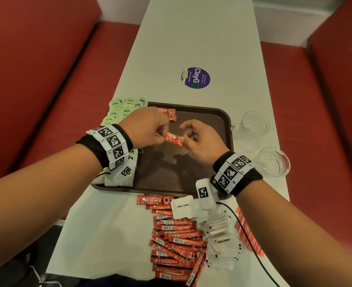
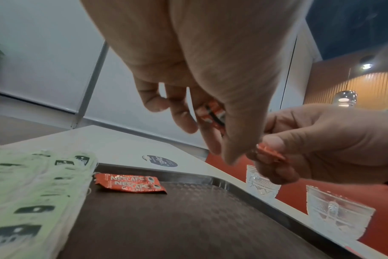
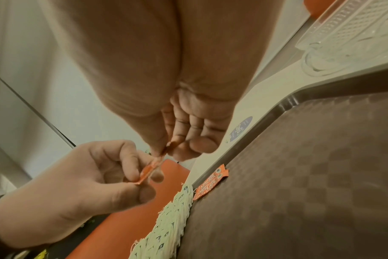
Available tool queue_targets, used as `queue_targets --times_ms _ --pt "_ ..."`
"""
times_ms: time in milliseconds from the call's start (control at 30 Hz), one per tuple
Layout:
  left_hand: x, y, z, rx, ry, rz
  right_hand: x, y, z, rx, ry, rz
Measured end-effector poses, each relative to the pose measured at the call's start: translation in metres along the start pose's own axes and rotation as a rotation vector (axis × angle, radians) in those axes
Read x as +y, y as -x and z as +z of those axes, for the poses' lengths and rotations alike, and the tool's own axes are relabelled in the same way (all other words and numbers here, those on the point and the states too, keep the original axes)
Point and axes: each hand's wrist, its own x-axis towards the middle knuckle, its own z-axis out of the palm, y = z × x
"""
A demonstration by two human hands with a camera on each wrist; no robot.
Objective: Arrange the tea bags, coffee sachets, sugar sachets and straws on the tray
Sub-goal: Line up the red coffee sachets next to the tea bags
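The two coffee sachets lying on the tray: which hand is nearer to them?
Left. The left hand is just beside the two coffee sachets; the right hand is farther along the tray.

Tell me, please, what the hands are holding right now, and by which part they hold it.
Both hands pinch one red coffee sachet above the tray: the left hand by its left end, the right hand by its right end, between thumb and fingertips.
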Motion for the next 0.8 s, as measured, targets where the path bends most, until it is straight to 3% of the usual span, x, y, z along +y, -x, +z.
queue_targets --times_ms 167,300,533,633,800 --pt "-0.006 0.0 -0.003 -0.131 0.063 -0.022 0.002 0.0 0.002 0.023 0.081 0.003" --pt "-0.03 -0.015 0.012 -0.05 0.072 -0.187 0.004 0.005 0.0 0.002 0.224 0.031" --pt "-0.049 -0.041 0.034 -0.138 -0.121 -0.396 -0.004 0.037 0.022 -0.423 0.582 -0.161" --pt "-0.048 -0.048 0.037 -0.141 -0.186 -0.403 -0.006 0.047 0.034 -0.585 0.657 -0.224" --pt "-0.048 -0.056 0.037 -0.18 -0.177 -0.337 -0.015 0.055 0.051 -0.687 0.744 -0.311"
